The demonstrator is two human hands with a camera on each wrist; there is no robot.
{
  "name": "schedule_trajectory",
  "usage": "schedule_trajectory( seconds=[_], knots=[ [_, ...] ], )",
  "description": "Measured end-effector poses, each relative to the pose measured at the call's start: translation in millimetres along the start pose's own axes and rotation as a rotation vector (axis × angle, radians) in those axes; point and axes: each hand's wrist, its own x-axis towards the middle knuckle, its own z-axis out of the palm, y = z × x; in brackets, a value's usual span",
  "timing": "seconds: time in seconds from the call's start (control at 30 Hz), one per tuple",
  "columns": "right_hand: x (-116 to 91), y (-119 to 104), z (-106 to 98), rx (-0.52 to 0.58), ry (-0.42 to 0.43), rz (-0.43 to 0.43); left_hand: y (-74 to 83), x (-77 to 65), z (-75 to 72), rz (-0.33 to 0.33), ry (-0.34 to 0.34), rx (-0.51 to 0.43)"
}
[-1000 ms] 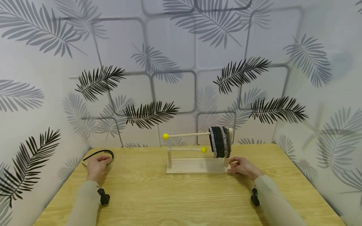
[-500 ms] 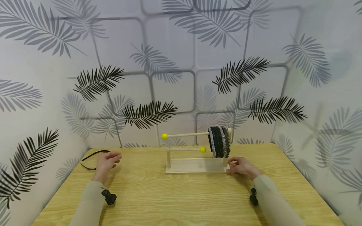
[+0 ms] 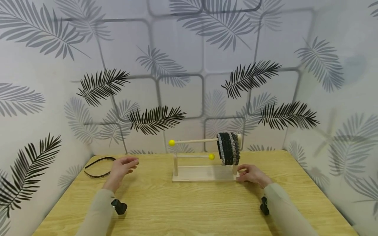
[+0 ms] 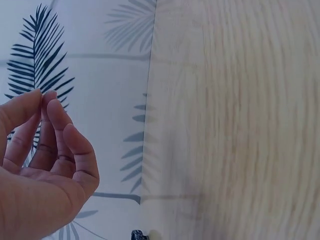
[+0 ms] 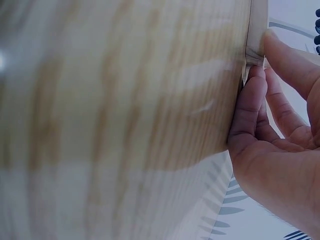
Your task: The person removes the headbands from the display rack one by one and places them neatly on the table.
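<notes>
My left hand (image 3: 121, 168) hovers over the table's left part with its fingers loosely bent and nothing between them, as the left wrist view shows. Just to its left a thin black headband (image 3: 98, 176) lies on the table, partly hidden behind the hand. A pale wooden stand (image 3: 203, 173) with two rods stands right of centre. Several black and silver headbands (image 3: 228, 149) hang together at the right end of its upper rod. My right hand (image 3: 252, 174) grips the right end of the stand's base, thumb above and fingers against the edge (image 5: 257, 25).
A yellow ball (image 3: 172, 143) caps the upper rod's left end, and another yellow ball (image 3: 211, 156) caps the lower rod. The wood-grain table (image 3: 177, 209) meets leaf-patterned walls (image 3: 189, 98) at the back and sides.
My left hand has let go of the thin black headband and moved right, leaving it on the table. The right hand stays at the stand's base.
</notes>
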Motion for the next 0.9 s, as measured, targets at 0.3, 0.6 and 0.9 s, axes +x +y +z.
schedule_trajectory(
  seconds=[0.3, 0.6, 0.9],
  knots=[
    [0.4, -1.4, 2.9, 0.019, -0.004, -0.004, 4.4, -2.5, 15.0, 0.064, -0.074, 0.013],
    [-1.8, -3.1, 2.5, 0.027, -0.010, -0.015, 16.7, -7.5, 34.4, 0.141, -0.158, -0.031],
    [-0.4, -1.9, 0.9, 0.053, -0.013, 0.003, 24.3, -5.4, 60.1, 0.195, -0.173, -0.058]
  ],
)
